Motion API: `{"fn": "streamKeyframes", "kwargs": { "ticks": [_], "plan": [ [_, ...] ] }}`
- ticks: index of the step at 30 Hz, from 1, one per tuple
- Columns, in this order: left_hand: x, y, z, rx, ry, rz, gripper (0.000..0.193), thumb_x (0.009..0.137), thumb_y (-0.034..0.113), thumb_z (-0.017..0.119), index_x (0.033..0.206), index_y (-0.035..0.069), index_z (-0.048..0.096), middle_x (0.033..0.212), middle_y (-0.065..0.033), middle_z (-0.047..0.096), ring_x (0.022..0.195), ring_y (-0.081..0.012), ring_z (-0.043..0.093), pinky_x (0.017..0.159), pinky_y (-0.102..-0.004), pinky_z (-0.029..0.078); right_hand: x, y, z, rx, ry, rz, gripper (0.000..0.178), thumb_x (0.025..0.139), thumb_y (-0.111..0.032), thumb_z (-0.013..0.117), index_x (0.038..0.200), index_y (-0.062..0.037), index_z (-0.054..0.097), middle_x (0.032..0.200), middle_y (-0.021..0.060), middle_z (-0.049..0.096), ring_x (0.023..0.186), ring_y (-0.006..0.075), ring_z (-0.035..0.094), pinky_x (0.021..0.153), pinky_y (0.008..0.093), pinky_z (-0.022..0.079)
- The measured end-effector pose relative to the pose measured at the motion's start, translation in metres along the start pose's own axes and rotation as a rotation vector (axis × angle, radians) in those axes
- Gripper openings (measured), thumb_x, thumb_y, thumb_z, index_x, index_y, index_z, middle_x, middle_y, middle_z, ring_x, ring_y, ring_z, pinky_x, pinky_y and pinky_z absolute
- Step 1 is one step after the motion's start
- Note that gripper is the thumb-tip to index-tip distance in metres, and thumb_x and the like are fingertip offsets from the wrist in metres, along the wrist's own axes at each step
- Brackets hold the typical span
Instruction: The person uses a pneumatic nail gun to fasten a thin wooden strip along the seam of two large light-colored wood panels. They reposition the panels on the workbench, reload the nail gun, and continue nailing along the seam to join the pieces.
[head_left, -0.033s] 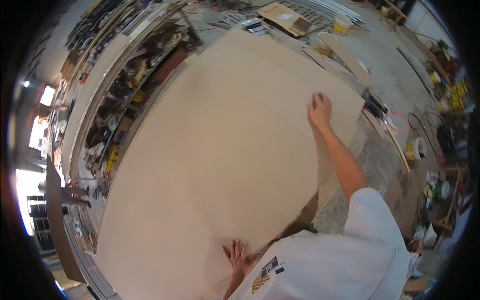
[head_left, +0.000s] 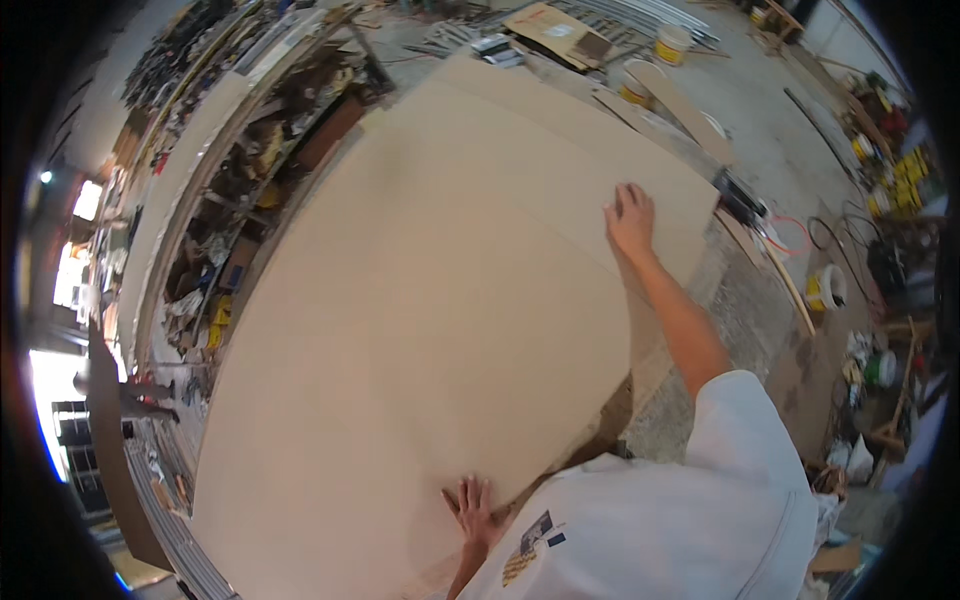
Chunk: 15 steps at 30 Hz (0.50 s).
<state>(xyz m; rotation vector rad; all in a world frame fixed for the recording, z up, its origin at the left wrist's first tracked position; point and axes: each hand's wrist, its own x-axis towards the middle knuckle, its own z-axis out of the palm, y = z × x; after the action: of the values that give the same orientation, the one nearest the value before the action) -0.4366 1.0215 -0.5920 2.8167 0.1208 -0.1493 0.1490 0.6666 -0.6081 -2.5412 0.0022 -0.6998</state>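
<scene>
Left hand (head_left: 473, 507): fingers spread flat, palm pressed on the near edge of the large tan board (head_left: 420, 300). Right hand (head_left: 630, 217): arm stretched out, fingers open and flat on the board's far right side. Neither hand grips anything. Board: lies across the middle, over more sheets. Shelves (head_left: 240, 200) of clutter stand left; buckets (head_left: 672, 42) and a yellow-white can (head_left: 825, 290) sit on the floor to the right.

I see a flattened brown cardboard box (head_left: 556, 25) on the floor by the far edge, a white bucket with a yellow label (head_left: 672, 42) right of it, yellow packages (head_left: 908, 165) at the floor's right edge
</scene>
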Motion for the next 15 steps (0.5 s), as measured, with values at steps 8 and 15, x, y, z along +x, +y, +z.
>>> {"fn": "streamKeyframes", "kwargs": {
  "ticks": [8, 15],
  "plan": [
    [0.003, 0.012, -0.001, 0.028, -0.065, 0.008, 0.084, 0.081, 0.056, 0.074, 0.147, 0.010, 0.051, 0.162, -0.0208, 0.034, 0.152, -0.0425, 0.026, 0.120, -0.0719, 0.000, -0.129, 0.036, -0.080, -0.092, -0.102, 0.022, 0.051, 0.097, -0.033, 0.063, 0.139, -0.0037, 0.057, 0.150, 0.0162, 0.048, 0.141, 0.0380, 0.042, 0.118, 0.0627, 0.026],
    [0.012, 0.028, -0.010, -0.055, -0.067, -0.035, 0.087, 0.080, 0.036, 0.079, 0.154, 0.008, 0.041, 0.165, -0.0217, 0.026, 0.155, -0.0383, 0.022, 0.121, -0.0700, 0.000, -0.108, 0.064, -0.095, 0.024, -0.025, 0.279, 0.064, 0.098, -0.035, 0.064, 0.149, -0.0010, 0.046, 0.160, 0.0237, 0.034, 0.150, 0.0397, 0.028, 0.120, 0.0564, 0.026]
  ]
}}
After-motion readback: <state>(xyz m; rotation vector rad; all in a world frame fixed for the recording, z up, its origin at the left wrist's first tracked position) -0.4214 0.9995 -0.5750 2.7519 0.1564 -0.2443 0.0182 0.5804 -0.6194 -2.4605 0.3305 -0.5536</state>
